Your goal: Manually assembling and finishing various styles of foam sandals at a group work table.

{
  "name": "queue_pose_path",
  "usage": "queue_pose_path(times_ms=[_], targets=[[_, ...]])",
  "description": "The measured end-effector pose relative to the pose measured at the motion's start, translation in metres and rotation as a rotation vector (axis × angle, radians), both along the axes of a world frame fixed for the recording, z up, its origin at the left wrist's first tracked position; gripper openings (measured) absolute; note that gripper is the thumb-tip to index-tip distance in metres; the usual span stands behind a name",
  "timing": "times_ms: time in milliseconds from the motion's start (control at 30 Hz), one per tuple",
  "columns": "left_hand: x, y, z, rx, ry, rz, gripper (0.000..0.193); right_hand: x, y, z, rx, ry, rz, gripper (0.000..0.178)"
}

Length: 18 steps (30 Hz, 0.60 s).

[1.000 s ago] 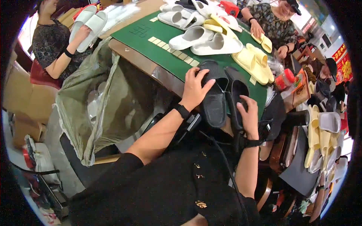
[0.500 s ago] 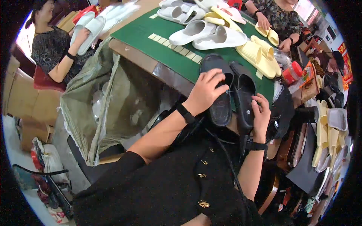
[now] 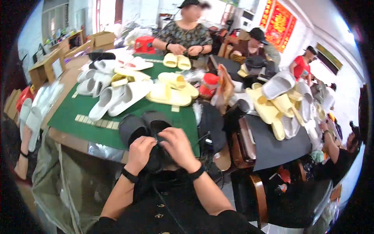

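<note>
A pair of black slippers (image 3: 132, 126) rests side by side at the near edge of the green-topped table, toes pointing away from me. Between the two shoes, near their openings, my left hand (image 3: 141, 153) has its thumb and fingertips pressed together. My right hand (image 3: 177, 145) meets it from the other side with fingers curled in a pinch. The fingertips almost touch, and what small thing they hold is too small to make out. My hands and wrists cover the heel parts of the slippers.
Grey slippers (image 3: 128, 95) and yellow slippers (image 3: 169, 94) lie farther back on the green tabletop (image 3: 68, 111), near a row of small pale tags (image 3: 97, 121). A red-lidded jar (image 3: 209, 84) stands right. A large sack (image 3: 74, 175) hangs left. Across the table, a person (image 3: 187, 35) handles yellow slippers.
The view has lifted and swung right, showing more of the room. My hands have come together between the black slippers; before, they were apart, one at each shoe.
</note>
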State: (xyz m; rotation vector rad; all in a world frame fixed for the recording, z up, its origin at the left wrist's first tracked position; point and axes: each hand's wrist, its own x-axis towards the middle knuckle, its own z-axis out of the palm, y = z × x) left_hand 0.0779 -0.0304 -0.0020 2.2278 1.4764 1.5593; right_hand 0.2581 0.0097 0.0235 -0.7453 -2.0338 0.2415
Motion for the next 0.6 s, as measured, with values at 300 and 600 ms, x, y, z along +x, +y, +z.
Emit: queue_pose_path(times_ms=[300,600], targets=[[-0.001,0.005,-0.010,-0.115,-0.240,-0.088,0.005,-0.011,0.004,-0.021,-0.144,0.042,0.136,0.012],[0.006,0.003,-0.006,-0.117,-0.299,-0.075,0.006,0.001,-0.002,-0.016,-0.354,0.215,0.157,0.009]])
